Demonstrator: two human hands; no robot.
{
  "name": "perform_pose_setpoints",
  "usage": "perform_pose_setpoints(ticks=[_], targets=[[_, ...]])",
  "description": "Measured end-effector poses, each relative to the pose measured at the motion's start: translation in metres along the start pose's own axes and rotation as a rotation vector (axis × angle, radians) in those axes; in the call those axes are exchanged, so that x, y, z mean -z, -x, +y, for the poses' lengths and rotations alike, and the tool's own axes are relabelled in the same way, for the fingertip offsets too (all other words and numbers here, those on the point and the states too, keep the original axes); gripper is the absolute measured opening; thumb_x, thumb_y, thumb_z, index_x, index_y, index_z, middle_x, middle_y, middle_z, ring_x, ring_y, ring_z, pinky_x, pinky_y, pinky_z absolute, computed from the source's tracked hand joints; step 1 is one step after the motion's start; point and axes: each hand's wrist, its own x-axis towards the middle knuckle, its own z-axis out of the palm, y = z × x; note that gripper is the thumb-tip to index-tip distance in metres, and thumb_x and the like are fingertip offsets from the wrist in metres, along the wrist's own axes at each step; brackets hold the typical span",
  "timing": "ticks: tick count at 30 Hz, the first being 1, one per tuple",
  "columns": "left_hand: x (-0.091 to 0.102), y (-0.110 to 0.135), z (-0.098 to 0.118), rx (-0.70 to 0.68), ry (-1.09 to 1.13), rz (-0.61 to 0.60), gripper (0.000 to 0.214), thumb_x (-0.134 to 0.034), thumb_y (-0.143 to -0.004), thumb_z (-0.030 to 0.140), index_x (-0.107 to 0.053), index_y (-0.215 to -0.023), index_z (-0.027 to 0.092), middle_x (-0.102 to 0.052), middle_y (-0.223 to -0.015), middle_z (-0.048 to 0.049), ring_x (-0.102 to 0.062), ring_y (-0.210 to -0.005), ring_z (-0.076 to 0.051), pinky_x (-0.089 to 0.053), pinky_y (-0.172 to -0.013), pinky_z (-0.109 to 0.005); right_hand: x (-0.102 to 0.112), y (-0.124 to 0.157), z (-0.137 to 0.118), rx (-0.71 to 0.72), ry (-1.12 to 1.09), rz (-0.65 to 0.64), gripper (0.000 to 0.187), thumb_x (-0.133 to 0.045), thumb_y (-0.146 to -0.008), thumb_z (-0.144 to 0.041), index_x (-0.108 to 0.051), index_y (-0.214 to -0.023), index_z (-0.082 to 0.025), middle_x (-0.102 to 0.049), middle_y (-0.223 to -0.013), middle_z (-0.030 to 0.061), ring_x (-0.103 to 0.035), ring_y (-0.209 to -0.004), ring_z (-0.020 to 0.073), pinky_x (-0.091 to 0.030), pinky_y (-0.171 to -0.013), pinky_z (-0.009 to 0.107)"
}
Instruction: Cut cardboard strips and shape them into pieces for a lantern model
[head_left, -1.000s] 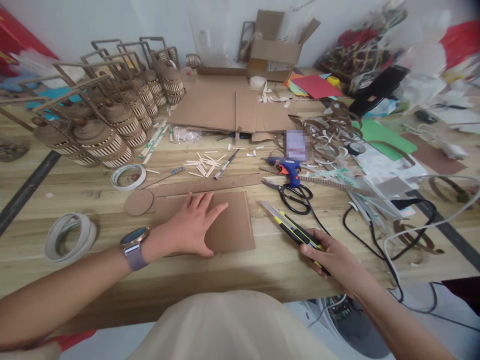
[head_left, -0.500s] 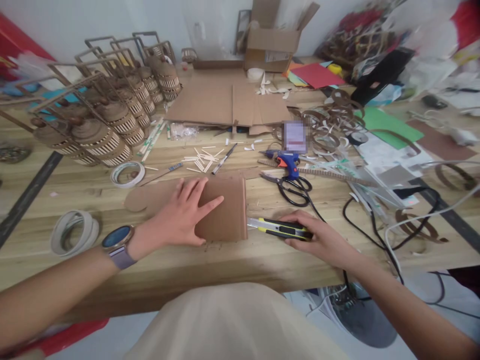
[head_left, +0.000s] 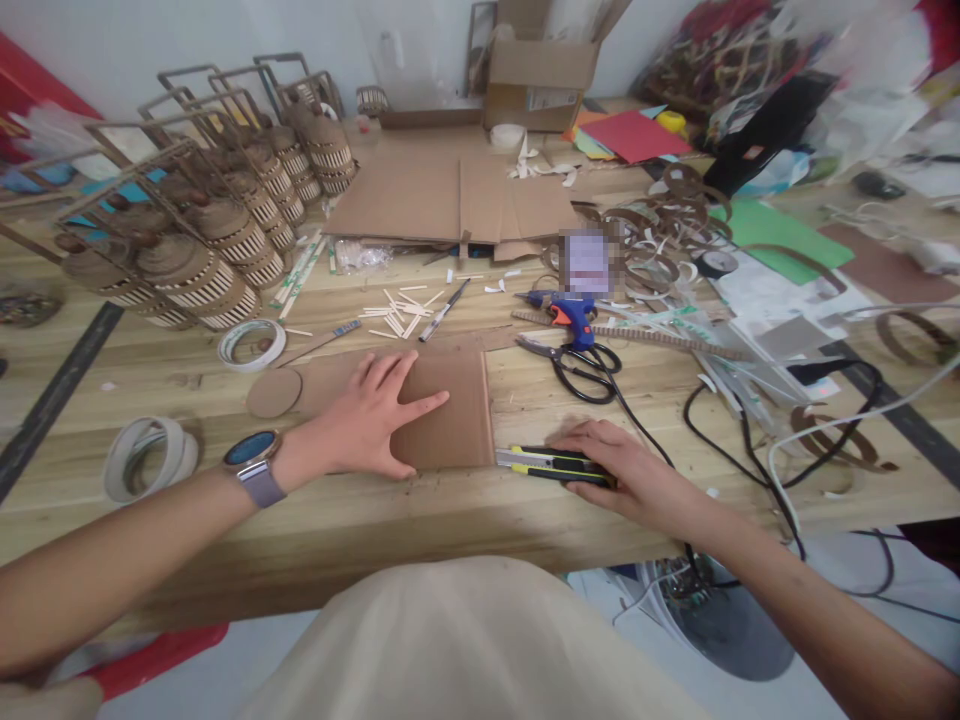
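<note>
My left hand (head_left: 375, 420) lies spread on a brown cardboard piece (head_left: 450, 415), pressing it to the wooden table. Fingers of my right hand (head_left: 611, 460) are wrapped round a yellow and black utility knife (head_left: 555, 462). Its blade points left, beside the lower right corner of the cardboard; whether the tip touches the edge I cannot tell. A round cardboard disc (head_left: 274, 392) rests at the cardboard's left end. Above the knife lie black-handled scissors (head_left: 581, 375) and a blue hot glue gun (head_left: 574, 315).
Tape rolls (head_left: 150, 460) and several lantern-like crafts (head_left: 202, 265) stand at the left. Small wooden sticks (head_left: 403, 315) and a pen (head_left: 445, 310) lie beyond the cardboard. Cables (head_left: 742, 455) and brown strip coils (head_left: 652, 255) spread at the right. Large cardboard sheets (head_left: 412, 190) lie at the back.
My right hand and the knife have shifted slightly nearer the cardboard's lower right corner. My left hand stays spread on the cardboard. The whole view has tilted a little.
</note>
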Motion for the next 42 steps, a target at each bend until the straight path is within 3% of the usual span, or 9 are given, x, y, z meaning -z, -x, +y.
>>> perform_pose_setpoints(ticks=[4, 8, 16, 34, 42], targets=[[0.003, -0.005, 0.008, 0.046, 0.01, 0.012, 0.096, -0.076, -0.066, 0.058, -0.036, -0.151, 0.036, -0.003, -0.166, -0.012, -0.013, -0.143, -0.049, -0.012, -0.113, -0.062, 0.008, -0.003, 0.004, -0.003, 0.028, -0.032, 0.044, -0.055, -0.09, -0.028, -0.058, -0.134, -0.023, -0.064, -0.116, 0.0128, -0.059, -0.113, 0.0276, -0.048, -0.099, 0.045], [-0.003, -0.011, 0.016, 0.096, 0.05, 0.013, 0.086, -0.072, -0.07, 0.06, -0.037, -0.148, 0.046, -0.002, -0.167, -0.0057, -0.017, -0.141, -0.052, -0.016, -0.108, -0.067, 0.012, -0.005, 0.009, -0.012, 0.078, -0.019, 0.049, -0.055, -0.088, -0.025, -0.056, -0.137, -0.023, -0.062, -0.115, 0.013, -0.059, -0.111, 0.0278, -0.05, -0.096, 0.046], [-0.021, -0.01, 0.022, 0.148, 0.101, -0.022, 0.079, -0.065, -0.075, 0.066, -0.035, -0.147, 0.05, -0.013, -0.166, -0.0038, -0.016, -0.141, -0.052, -0.018, -0.107, -0.068, -0.008, -0.008, 0.002, -0.108, 0.269, 0.057, 0.047, -0.05, -0.095, -0.038, -0.056, -0.139, -0.02, -0.061, -0.108, 0.0138, -0.06, -0.102, 0.0283, -0.054, -0.089, 0.045], [-0.03, -0.009, 0.021, 0.146, 0.106, 0.026, 0.078, -0.062, -0.075, 0.07, -0.036, -0.146, 0.051, -0.014, -0.166, -0.0017, -0.016, -0.141, -0.052, -0.015, -0.107, -0.068, -0.017, 0.002, -0.011, -0.108, 0.271, 0.098, 0.046, -0.046, -0.097, -0.039, -0.054, -0.141, -0.026, -0.06, -0.098, 0.0103, -0.063, -0.095, 0.0248, -0.057, -0.079, 0.038], [-0.023, -0.022, 0.027, 0.295, 0.103, 0.078, 0.076, -0.055, -0.077, 0.074, -0.038, -0.147, 0.048, -0.021, -0.163, -0.0068, -0.022, -0.136, -0.055, -0.023, -0.101, -0.069, -0.007, -0.033, 0.007, -0.121, 0.283, 0.168, 0.045, -0.048, -0.095, -0.037, -0.059, -0.135, -0.021, -0.06, -0.104, 0.0134, -0.06, -0.1, 0.029, -0.054, -0.088, 0.046]])
